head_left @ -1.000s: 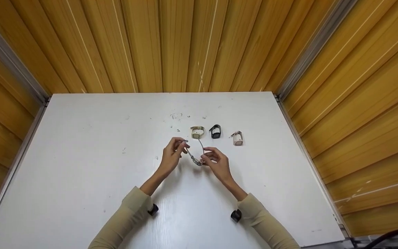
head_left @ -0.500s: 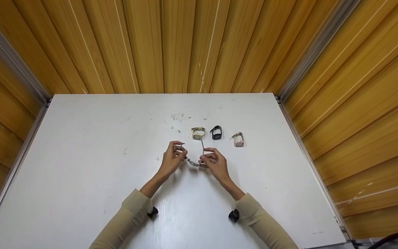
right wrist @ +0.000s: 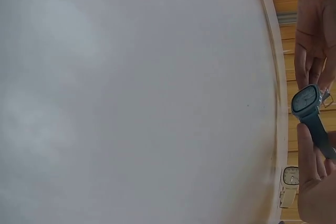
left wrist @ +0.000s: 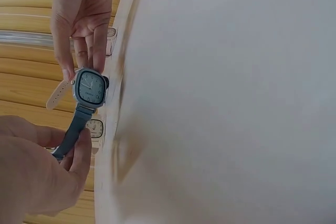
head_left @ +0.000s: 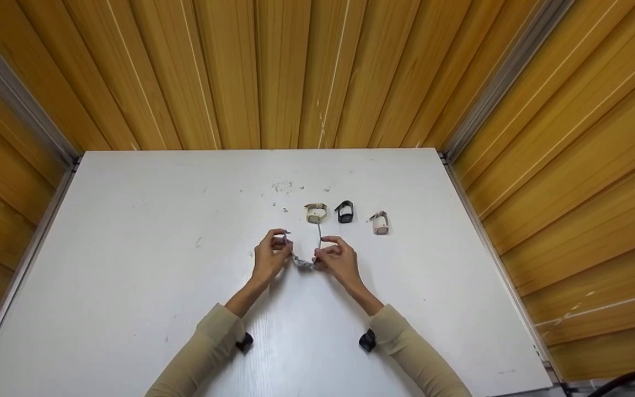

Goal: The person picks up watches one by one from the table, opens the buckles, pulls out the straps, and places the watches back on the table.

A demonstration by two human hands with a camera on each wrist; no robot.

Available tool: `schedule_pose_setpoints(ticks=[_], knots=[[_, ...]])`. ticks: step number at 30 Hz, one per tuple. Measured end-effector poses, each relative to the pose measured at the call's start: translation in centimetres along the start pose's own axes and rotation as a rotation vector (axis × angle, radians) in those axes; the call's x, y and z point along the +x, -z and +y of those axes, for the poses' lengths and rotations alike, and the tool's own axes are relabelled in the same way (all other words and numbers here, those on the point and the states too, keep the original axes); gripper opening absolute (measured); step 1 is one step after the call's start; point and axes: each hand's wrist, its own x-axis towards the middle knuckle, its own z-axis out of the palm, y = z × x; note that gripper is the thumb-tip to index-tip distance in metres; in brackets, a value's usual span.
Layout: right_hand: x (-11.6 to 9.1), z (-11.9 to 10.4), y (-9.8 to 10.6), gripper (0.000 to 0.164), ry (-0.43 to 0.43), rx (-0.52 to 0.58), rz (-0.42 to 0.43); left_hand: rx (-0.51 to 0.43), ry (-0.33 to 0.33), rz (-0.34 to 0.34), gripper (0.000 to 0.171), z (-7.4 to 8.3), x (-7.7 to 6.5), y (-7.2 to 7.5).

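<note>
A blue-grey wristwatch (head_left: 303,264) hangs in a U between both hands, raised over the white table, its straps unfastened. In the left wrist view its squarish case (left wrist: 91,86) shows the dial. My left hand (head_left: 269,256) pinches the strap part (left wrist: 73,132) on the buckle side, thumb against fingers. My right hand (head_left: 344,263) grips the other strap part close by the case, and that strap's free end (head_left: 319,230) sticks up past the fingers. The right wrist view shows the dark blue strap (right wrist: 318,134) running from the case into the right fingers.
Beyond the hands stand a beige watch (head_left: 315,213), a black watch (head_left: 345,212) and a pale pink watch (head_left: 381,223), each closed in a loop. Dark scuffs mark the white table (head_left: 146,242). Wood-patterned walls (head_left: 279,71) enclose its back and sides.
Both hands have drifted slightly left and toward the body with the watch. The left fingers have shifted along the strap, and the case has tilted to lie more level across.
</note>
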Motion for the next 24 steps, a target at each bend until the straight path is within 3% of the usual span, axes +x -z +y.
schedule_pose_setpoints(ticks=[9, 17, 24], knots=[[1.2, -0.8, -1.5, 0.039, 0.006, -0.062, 0.013, 0.007, 0.037, 0.107, 0.032, 0.0, 0.3, 1.1], [3.2, -1.3, -5.3, 0.035, 0.045, -0.117, -0.044, -0.033, 0.092, 0.213, 0.037, -0.5, 0.9, 4.2], [4.2, -1.6, -8.4, 0.031, 0.056, -0.187, -0.060, 0.029, 0.099, 0.256, 0.032, -1.3, 1.5, 6.6]])
